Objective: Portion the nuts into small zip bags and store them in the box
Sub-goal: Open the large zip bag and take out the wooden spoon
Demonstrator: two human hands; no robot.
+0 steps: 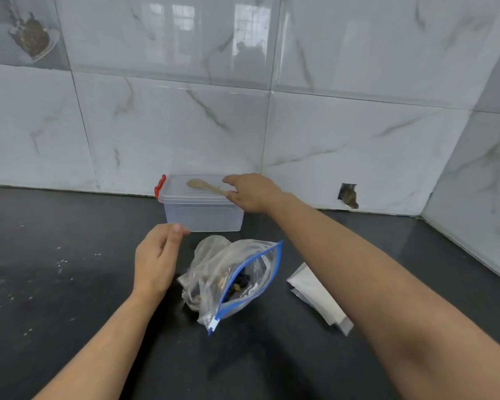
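Zip bag [244, 280] w/ nuts [240, 284] lies on dark counter [70, 284], btwn both forearms, mouth open. L hand [156, 261] just beside it, fingers loosely curled, holding nothing. Farther back, R hand [251, 192] over closed box [199, 209], fingertips at wooden spoon [205, 187] handle on lid; can't tell if gripped.

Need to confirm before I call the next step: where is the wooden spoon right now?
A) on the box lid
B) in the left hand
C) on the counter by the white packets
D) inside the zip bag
A: the spoon lies on the closed lid of the box, with the right hand at its handle end.
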